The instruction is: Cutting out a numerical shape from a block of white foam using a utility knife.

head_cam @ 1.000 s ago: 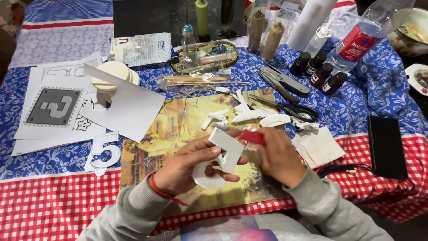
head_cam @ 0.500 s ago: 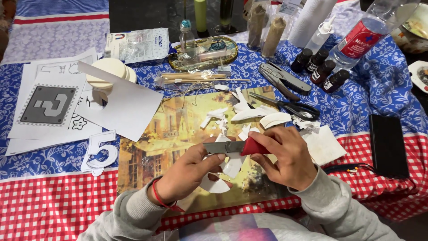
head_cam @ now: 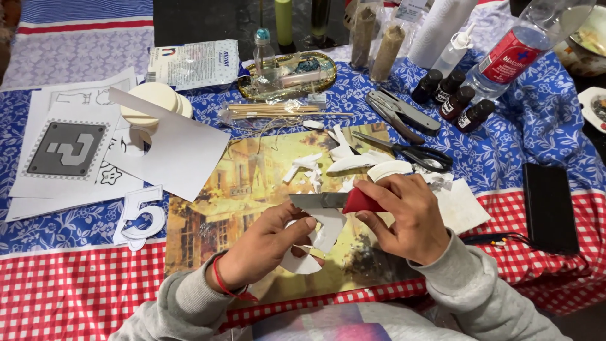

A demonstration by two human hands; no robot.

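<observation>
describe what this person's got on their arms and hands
Both arms wear light grey sweatshirt sleeves with ribbed cuffs, the left sleeve pushed back a little from the wrist. A thin red cord bracelet circles the left wrist. The left hand and right hand are bare: no gloves, and no rings or watch that I can see.

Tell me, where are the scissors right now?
In the head view, the scissors lie on the table right of centre, above the right hand, between the grey pliers-like tool and the white paper scraps.

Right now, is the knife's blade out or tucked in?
Out. The grey blade sticks out left from the red handle held by the right hand, over the white cutout.
</observation>
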